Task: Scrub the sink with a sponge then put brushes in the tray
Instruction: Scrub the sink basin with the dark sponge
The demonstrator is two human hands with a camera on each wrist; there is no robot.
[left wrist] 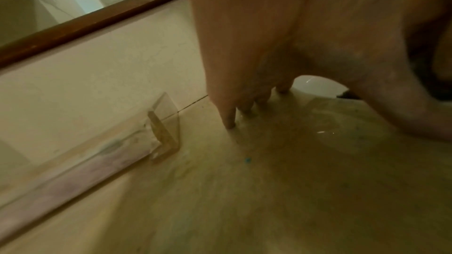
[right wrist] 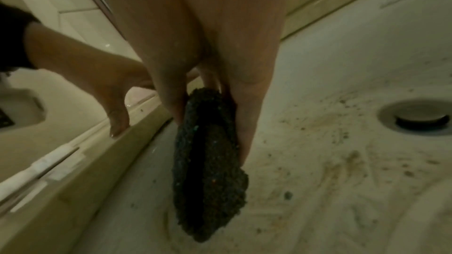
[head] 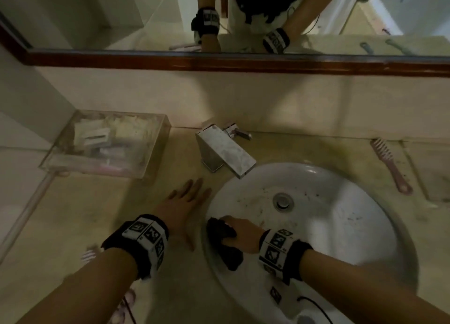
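Observation:
The white round sink (head: 341, 226) is speckled with brown dirt around its drain (head: 282, 201). My right hand (head: 233, 228) grips a black sponge (head: 224, 241) against the sink's left inner wall; in the right wrist view the thumb and fingers pinch the sponge (right wrist: 208, 171) from both sides. My left hand (head: 192, 192) lies flat with straight fingers (left wrist: 229, 121) on the beige counter just left of the basin. A clear tray (head: 155, 151) with small items stands at the back left. A pink brush (head: 389, 165) lies on the counter to the right of the sink.
A square metal faucet (head: 224, 151) juts over the sink's back rim. Another pink brush (head: 89, 254) shows by my left forearm near the counter's front edge, partly hidden. A wood-framed mirror (head: 219, 60) runs along the wall behind.

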